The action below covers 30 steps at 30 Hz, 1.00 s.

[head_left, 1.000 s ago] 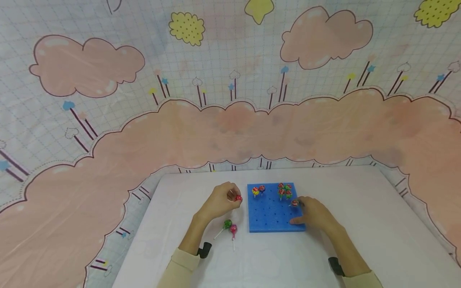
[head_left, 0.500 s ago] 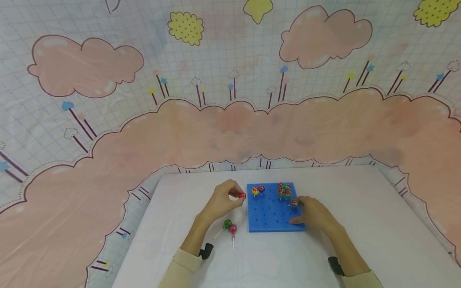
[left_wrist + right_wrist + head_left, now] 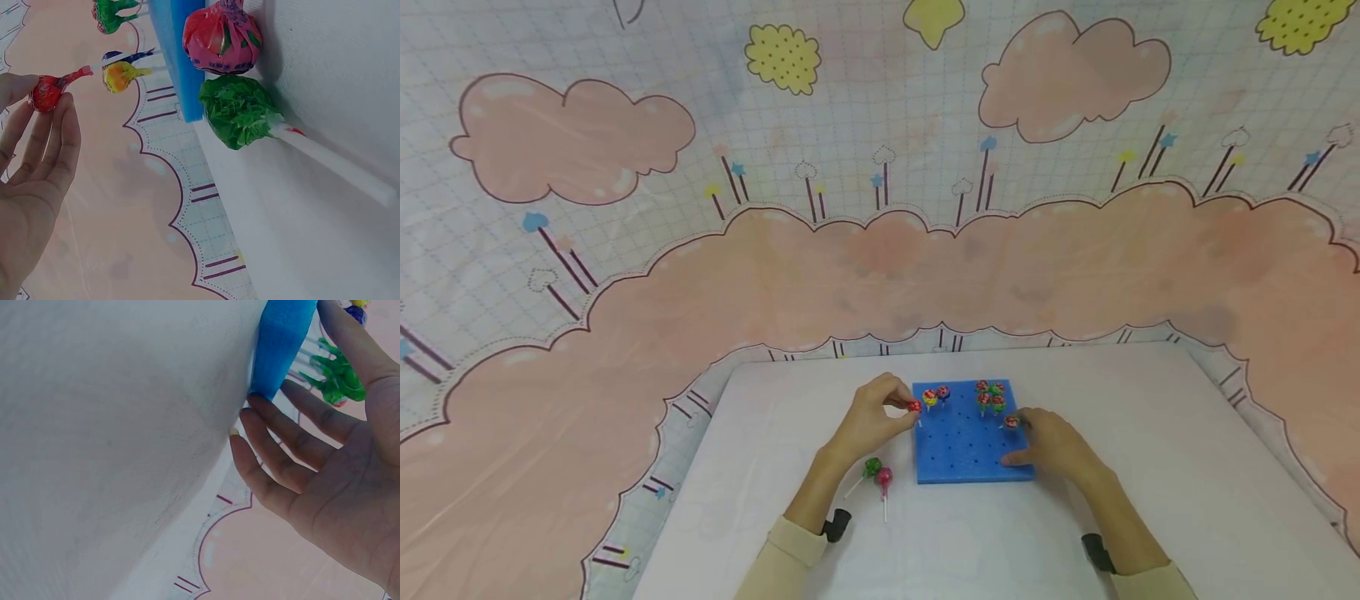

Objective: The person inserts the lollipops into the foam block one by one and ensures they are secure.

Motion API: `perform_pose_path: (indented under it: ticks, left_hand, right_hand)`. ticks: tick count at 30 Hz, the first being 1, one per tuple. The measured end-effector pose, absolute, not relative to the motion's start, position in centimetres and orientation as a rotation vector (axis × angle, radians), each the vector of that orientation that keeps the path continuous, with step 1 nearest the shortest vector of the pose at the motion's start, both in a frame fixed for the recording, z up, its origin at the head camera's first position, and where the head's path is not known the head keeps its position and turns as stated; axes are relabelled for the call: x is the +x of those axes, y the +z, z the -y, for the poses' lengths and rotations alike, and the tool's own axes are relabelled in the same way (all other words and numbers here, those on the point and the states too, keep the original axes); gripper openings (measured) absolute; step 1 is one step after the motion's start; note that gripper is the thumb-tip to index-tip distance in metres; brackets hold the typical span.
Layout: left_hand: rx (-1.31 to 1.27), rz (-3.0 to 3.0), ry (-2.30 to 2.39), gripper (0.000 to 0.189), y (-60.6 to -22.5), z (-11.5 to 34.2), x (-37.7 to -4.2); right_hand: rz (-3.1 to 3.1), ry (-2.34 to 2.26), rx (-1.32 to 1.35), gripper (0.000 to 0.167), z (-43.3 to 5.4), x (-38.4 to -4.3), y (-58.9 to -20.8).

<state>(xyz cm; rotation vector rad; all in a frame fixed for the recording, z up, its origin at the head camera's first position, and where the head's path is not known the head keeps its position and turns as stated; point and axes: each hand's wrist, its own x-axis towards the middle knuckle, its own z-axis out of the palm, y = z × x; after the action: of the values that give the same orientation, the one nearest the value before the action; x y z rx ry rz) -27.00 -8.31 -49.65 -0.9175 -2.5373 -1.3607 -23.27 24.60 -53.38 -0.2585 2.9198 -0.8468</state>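
Observation:
My left hand (image 3: 871, 423) pinches a red-wrapped lollipop (image 3: 45, 95) by its head, over the left edge of a blue board with small holes (image 3: 955, 468). Its white stick points away from the palm in the left wrist view. My right hand (image 3: 1062, 446) rests at the board's right edge, thumb over the top and fingertips along the side, fingers loosely extended. Near those fingers a lollipop (image 3: 1012, 422) leans in the board. A yellow lollipop (image 3: 929, 399) and a dark blue one (image 3: 943, 392) stand at the far left, a green-and-red group (image 3: 991, 400) at the far right.
On the white table (image 3: 775, 467), a green lollipop (image 3: 236, 114) and a pink lollipop (image 3: 224, 39) lie in front of the board's left side, near my left forearm. A cloud-patterned cloth (image 3: 880, 267) hangs behind the table.
My left hand has moved right with the red lollipop, from beside the board to over its left edge. The right hand stays at the board's right edge.

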Motion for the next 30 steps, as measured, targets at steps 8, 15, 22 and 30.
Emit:
perform_pose_path:
  ticks: [8, 15, 22, 30]
  left_hand:
    - [-0.918, 2.536, -1.327, 0.018, -49.7, 7.7, -27.1]
    - [-0.915, 2.518, -1.347, 0.018, -49.6, 7.2, -27.1]
    - [-0.927, 2.481, -1.335, 0.016, -50.0, 6.6, -27.5]
    - [-0.930, 2.409, -1.331, 0.017, -50.4, 5.8, -27.8]
  right_hand:
    - [-2.915, -0.842, -0.242, 0.093, -24.6, -23.4, -53.5]
    - [-2.916, -0.841, -0.245, 0.093, -24.6, -23.2, -53.2]
    - [-2.920, -0.847, -0.244, 0.095, -24.6, -23.4, -53.3]
    - [-2.923, -0.862, -0.238, 0.092, -24.7, -23.5, -53.7]
